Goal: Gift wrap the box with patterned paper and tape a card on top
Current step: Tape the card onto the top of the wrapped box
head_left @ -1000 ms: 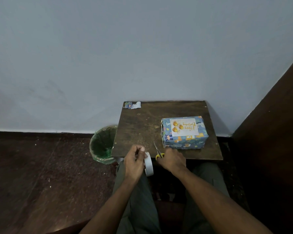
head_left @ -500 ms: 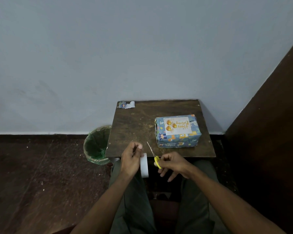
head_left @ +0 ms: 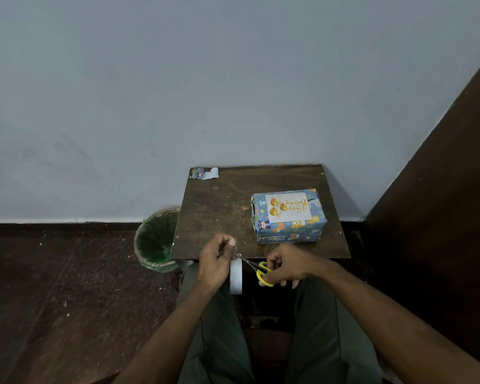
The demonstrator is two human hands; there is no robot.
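Dim, flat, bluish indoor light, soft shadows, wide-angle bending at the edges, fairly sharp centre.

- Your two forearms are bare all the way into view; no sleeve, watch, band or ring shows on either one.
- Your left hand point(head_left: 216, 263), at about 11 o'clock from your lap, and your right hand point(head_left: 288, 266), at about 1 o'clock, wear no gloves.
- The nails on your fingers point(head_left: 231, 241) are short and plain.
- You wear dull olive-green trousers point(head_left: 219, 342), a lengthwise seam or crease running down each thigh, cloth lightly wrinkled near the knees.
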